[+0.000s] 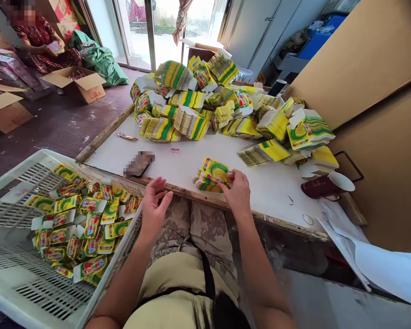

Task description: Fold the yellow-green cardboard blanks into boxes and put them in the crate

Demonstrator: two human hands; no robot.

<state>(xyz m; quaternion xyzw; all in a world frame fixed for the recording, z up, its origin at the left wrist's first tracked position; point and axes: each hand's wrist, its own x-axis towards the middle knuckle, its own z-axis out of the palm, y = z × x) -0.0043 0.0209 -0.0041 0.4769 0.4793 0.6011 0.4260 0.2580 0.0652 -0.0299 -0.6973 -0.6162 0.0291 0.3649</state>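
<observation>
At the table's front edge, my right hand (pixel 239 192) grips the right end of a small stack of flat yellow-and-green cartons (pixel 210 172), thumb on the near side. My left hand (pixel 154 205) is empty, its fingers apart, raised between the table edge and the crate's rim. Left of it stands a white plastic crate (pixel 7 233) holding many folded small cartons (pixel 92 224), some with white flaps sticking out. Bundles of flat cartons (pixel 192 122) lie heaped across the back of the white table (pixel 178 164).
A phone (pixel 141 163) and a small wrapped stick (pixel 126 136) lie on the table's left. At right are a dark red mug (pixel 324 185) and tall cardboard (pixel 370 68). A person (pixel 43 43) sits far left near an open carton (pixel 76 82).
</observation>
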